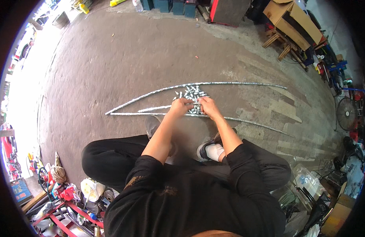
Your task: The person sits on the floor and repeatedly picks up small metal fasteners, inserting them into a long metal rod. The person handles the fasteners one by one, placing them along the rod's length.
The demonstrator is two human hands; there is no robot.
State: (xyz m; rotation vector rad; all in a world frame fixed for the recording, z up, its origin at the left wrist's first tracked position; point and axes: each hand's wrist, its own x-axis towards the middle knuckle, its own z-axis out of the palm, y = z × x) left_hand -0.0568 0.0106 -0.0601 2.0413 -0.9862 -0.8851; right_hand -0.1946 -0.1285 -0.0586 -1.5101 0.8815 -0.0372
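Note:
Two long, thin silver strands of small segments lie on the floor and meet in a point at the left: a far curved strand (pixel 150 94) and a near strand (pixel 249 121). Between them is a loose pile of small silver metal pieces (pixel 193 92). My left hand (pixel 180 107) is closed around a shorter silver strand (pixel 154 108), whose tail sticks out leftward. Close beside it, at the pile's near edge, my right hand (pixel 208 106) pinches a small silver piece at that strand's right end. My fingers partly hide where the two meet.
My bent legs and a shoe (pixel 205 151) are just below the strands. At the back right, a cardboard box (pixel 295 25) rests on a wooden stand. A fan (pixel 345 113) is at the far right. Tools and clutter fill a red rack (pixel 64 221) at lower left.

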